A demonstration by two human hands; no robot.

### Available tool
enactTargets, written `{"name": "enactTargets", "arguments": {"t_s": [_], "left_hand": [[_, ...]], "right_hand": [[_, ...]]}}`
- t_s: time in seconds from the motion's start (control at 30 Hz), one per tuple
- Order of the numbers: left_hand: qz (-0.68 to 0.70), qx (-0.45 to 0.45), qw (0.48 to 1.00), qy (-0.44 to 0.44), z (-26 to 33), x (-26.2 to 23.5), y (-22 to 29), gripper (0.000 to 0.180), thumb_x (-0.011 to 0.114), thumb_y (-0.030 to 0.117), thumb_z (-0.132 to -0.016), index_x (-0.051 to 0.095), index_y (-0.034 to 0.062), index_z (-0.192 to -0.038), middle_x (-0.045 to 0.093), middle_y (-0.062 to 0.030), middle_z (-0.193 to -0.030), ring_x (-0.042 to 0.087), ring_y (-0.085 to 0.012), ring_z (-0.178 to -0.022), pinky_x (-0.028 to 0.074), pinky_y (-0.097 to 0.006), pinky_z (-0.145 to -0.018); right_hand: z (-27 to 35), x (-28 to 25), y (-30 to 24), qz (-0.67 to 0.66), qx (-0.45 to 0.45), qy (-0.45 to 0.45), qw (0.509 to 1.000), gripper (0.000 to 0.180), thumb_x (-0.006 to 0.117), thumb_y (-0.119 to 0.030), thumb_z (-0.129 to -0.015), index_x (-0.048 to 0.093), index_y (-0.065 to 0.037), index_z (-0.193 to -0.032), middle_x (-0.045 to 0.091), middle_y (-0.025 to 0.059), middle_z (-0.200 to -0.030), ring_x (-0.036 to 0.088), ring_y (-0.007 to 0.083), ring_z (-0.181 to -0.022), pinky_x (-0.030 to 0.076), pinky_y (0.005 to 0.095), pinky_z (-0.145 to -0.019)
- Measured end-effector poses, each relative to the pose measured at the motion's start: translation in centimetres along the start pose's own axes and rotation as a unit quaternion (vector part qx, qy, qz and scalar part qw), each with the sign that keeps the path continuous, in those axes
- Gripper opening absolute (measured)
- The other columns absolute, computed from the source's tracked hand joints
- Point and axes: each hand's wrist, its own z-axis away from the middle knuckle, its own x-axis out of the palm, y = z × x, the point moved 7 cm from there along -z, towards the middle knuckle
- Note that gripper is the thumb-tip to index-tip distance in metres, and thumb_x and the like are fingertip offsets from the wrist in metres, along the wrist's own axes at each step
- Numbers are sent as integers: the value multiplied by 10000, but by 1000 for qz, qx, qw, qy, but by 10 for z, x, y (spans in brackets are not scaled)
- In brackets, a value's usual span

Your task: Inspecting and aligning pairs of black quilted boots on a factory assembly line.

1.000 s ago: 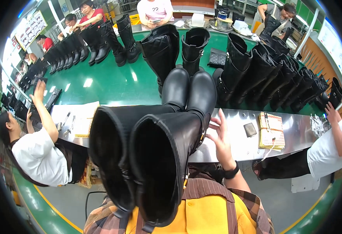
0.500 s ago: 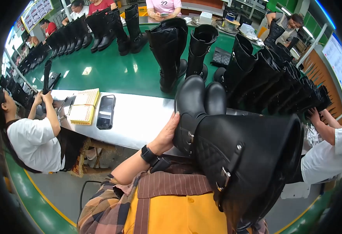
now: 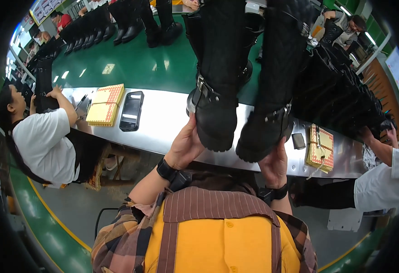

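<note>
The left hand (image 3: 184,144) clamps the foot of the left black boot (image 3: 218,100), the right hand (image 3: 275,164) that of the right black boot (image 3: 274,82); fingertips are partly hidden. Above the grip, both boots are cut off. Farther right, row boots (image 3: 343,98) merge darkly.

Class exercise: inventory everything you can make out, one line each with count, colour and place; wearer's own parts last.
held boots: two, black, upper centre
metal strip: one, silver, table's near edge
tabletop: one, green, beyond the strip
standing boots: too crowded to count, black, left, right and behind the held pair
phone: one, dark, strip's left
card bundles: two, yellow and red, strip's left and right
flat piece: one, dark, strip's right
co-workers: several, nearest two in white, left and right
floor: grey, below
wristbands: two, black, wrists
left hand: one, plaid sleeve, on left held boot
right hand: one, plaid sleeve, on right held boot
</note>
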Motion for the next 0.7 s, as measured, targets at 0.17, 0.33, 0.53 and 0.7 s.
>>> {"name": "enactTargets", "arguments": {"t_s": [0.17, 0.33, 0.53, 0.7], "left_hand": [[7, 12, 998, 67, 1, -5, -2, 593, 383, 469, -1014, 322, 78, -1457, 458, -94, -1448, 444, -233, -1338, 343, -417, -1133], [0, 32, 997, 70, 2, -1, 4, 597, 408, 473, -1005, 330, 81, -1448, 483, -95, -1427, 469, -235, -1320, 364, -417, -1120], [-18, 42, 995, 92, 4, -7, 5, 605, 422, 479, -999, 338, 76, -1442, 477, -99, -1433, 476, -234, -1314, 370, -417, -1114], [-48, 39, 995, 81, 3, -13, 3, 636, 384, 481, -1011, 249, 96, -1499, 382, -108, -1506, 366, -260, -1392, 299, -460, -1150]], "right_hand": [[2, 4, 2, 25, -31, 43, 998, 549, 485, -419, -995, 387, -97, -1428, 465, 87, -1450, 460, 263, -1318, 370, 426, -1107], [1, 7, 3, 60, -50, 47, 996, 532, 510, -422, -984, 425, -126, -1418, 465, 80, -1452, 466, 267, -1316, 407, 436, -1084], [-1, 4, 0, 69, -60, 24, 995, 539, 488, -420, -993, 407, -118, -1432, 458, 89, -1457, 448, 267, -1329, 379, 441, -1108], [-3, 2, 4, 98, -49, 41, 993, 591, 446, -438, -1002, 344, -97, -1473, 407, 99, -1497, 411, 286, -1357, 297, 441, -1158]]}}
